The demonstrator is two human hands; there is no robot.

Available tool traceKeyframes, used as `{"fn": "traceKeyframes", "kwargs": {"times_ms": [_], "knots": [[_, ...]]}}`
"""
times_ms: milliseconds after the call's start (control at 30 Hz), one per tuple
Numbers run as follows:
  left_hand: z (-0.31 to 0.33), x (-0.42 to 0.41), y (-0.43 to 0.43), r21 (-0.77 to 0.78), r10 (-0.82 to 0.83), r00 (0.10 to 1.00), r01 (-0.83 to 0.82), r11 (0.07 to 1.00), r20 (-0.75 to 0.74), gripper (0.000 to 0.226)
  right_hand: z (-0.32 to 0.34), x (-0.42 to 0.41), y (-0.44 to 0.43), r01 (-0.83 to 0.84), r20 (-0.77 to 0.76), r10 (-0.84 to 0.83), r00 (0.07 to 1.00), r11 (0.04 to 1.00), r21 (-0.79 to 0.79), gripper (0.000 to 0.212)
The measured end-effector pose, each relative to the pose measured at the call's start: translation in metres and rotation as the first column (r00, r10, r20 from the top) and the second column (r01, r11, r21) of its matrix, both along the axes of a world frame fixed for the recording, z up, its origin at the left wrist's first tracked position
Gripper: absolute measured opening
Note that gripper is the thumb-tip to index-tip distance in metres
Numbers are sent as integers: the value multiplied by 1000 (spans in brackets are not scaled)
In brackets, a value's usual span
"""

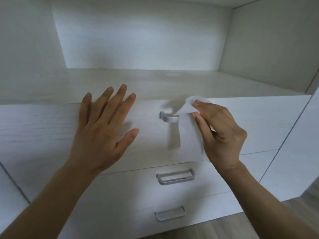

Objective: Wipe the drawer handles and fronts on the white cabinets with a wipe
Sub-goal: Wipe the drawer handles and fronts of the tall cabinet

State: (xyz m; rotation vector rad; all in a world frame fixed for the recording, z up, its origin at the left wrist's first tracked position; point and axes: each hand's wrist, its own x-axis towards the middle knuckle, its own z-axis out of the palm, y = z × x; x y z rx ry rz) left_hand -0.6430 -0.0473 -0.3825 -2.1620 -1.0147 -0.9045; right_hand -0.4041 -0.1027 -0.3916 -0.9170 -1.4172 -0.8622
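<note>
Early in the job, judging by where the hands sit.

Pressing flat on the top drawer front (43, 131) with the left hand (101, 128), fingers straight and spread, thumb out to the side, apparently bracing the drawer shut. Pinching a white wipe (189, 135) between thumb and fingertips of the right hand (222, 133), bunched at the top and hanging loose below. Draped over the right end of the top handle (169, 118), with the left end bare and in view. Hard to tell whether touching the metal or just shy of it, given the blur around the wipe.

Probably partway through the top handle, then. Impossible to say whether the top front has been wiped: no damp streaks or marks clear enough to read on the white surface.

Lower down, well apart from the wipe: the middle handle (175, 176) and bottom handle (169, 213), along with the middle drawer front (131, 185) and bottom drawer front (120, 221). Most likely all left to do, after finishing the top handle and its front.

More white panels off to the right past a vertical seam, unclear whether drawers. Above, an open shelf (155, 80), outside the task.
</note>
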Motion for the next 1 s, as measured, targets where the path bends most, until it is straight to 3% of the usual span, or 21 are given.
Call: {"fn": "traceKeyframes", "kwargs": {"times_ms": [133,333,433,700,900,1000], "knots": [[1,5,-3,2,16,999,-16,1000,35,64,-9,3,10,18,80,-20,997,999,34,17],[-2,11,-2,28,34,996,-36,999,77,62,6,22,9,9,-76,1,997,990,143,22],[-1,14,-2,20,52,994,-54,998,94,63,-4,15,20,-11,65,8,998,999,51,24],[-1,15,1,-4,79,995,-79,997,54,65,-16,7,35,-61,183,37,982,990,130,23],[-3,15,3,13,34,998,-35,999,54,65,-16,-19,41,-137,136,119,983,981,134,29],[-4,11,8,-6,38,999,-38,999,30,65,-18,-24,36,-202,35,199,979,972,124,34]]}}
